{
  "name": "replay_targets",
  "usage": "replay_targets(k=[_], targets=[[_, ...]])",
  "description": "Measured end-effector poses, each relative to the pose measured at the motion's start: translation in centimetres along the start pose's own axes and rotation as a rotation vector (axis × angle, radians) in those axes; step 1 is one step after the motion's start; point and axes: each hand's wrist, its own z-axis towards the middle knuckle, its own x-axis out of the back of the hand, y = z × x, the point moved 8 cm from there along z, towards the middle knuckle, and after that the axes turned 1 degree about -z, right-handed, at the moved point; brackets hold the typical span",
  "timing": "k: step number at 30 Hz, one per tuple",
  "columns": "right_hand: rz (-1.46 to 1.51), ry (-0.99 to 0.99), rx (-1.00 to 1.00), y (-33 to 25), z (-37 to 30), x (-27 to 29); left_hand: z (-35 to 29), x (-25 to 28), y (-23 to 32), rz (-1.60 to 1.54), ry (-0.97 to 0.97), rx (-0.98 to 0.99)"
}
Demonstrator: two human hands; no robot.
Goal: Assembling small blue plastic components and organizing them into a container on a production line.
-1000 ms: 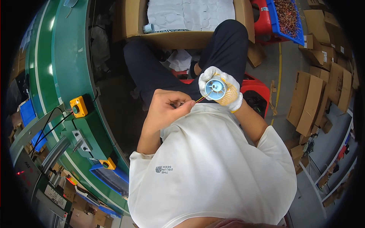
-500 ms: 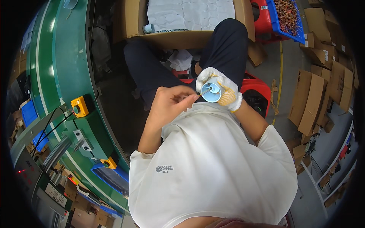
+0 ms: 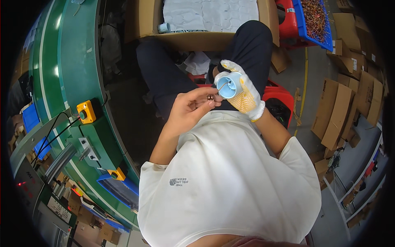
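Closest in is the white T-shirt [image 3: 230, 173] of the seated person, with both forearms reaching out ahead of it. The bare left hand [image 3: 190, 108] has its thumb and fingers curled in around a small copper-coloured part [image 3: 211, 97], and its fingertips come right up to the rim of a light-blue cup [image 3: 233, 82]. A thin wire [image 3: 223, 86] runs from inside the cup toward those fingertips; whether they grip it, I cannot tell. The right hand [image 3: 247, 95], in a white knitted glove with a yellow palm, holds the cup from behind and below, one finger sticking out past it, the cup's mouth tilted toward the person. Beneath the hands are the dark trousers [image 3: 248, 47], and beside the right thigh a red stool [image 3: 280, 95]. On the left runs a green worktop [image 3: 78, 74] bearing a yellow button box [image 3: 85, 112]. Beyond the knees stands an open carton [image 3: 189, 42] of white pieces [image 3: 210, 15], with a small blue cup [image 3: 163, 28] in its near left corner. Farther right, a blue tray [image 3: 301, 24] holds a heap of reddish wires [image 3: 316, 18], and brown cartons [image 3: 338, 113] lie stacked past the yellow floor line.
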Motion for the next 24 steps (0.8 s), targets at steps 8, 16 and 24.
replay_targets(k=[8,16,24], targets=[[-0.020,0.050,0.049,-0.3,0.7,-0.5,0.5,0.4,2.4,0.675,0.128,-0.112],[0.025,0.082,0.083,-0.2,0.2,0.3,0.0,1.7,-0.3,0.116,0.357,-0.026],[0.261,0.148,0.015,0.3,1.0,0.1,0.5,0.3,2.6,0.656,0.279,-0.295]])
